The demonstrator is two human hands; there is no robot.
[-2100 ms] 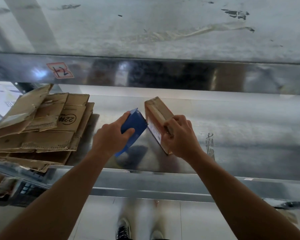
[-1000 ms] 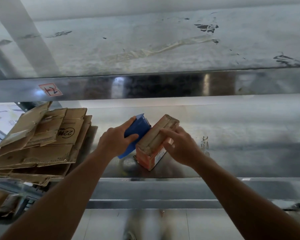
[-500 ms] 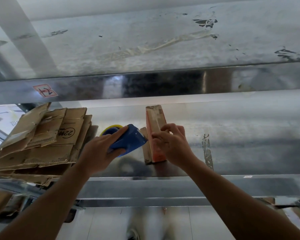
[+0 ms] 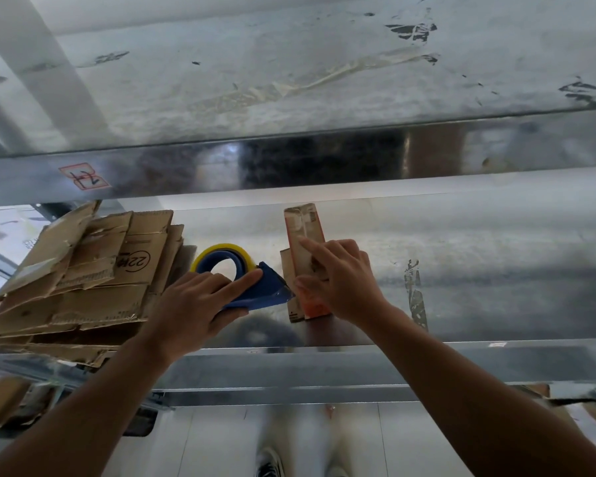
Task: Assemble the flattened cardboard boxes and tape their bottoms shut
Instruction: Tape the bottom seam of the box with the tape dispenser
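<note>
1. Narrow brown cardboard box (image 4: 302, 228) with orange and white print: assembled, resting on the shiny metal shelf (image 4: 479, 277) near its front edge, long side pointing away from the person. One loose flap shows along its left side.
2. Right hand (image 4: 341, 284): on the near half of the box, index finger straight along the top face, other fingers curled over the right side. The thumb seems to press the left side (the hand itself partly hides it), so the box is gripped.
3. Blue plastic tape dispenser (image 4: 258, 290) with a roll of yellowish tape (image 4: 221, 251): just left of the box, pointed end at the box's lower left side. Whether they touch cannot be told.
4. Left hand (image 4: 193, 304): grips the dispenser, fingers over its top, thumb beneath.
5. Stack of flattened brown cardboard boxes (image 4: 93, 277): worn and torn, at the left end of the same shelf, just beside the tape roll.
6. Red-framed label (image 4: 83, 175): stuck on the upper shelf edge (image 4: 324, 160), at its left.
7. Shoes (image 4: 272, 463): below the shelf, on pale floor
</note>
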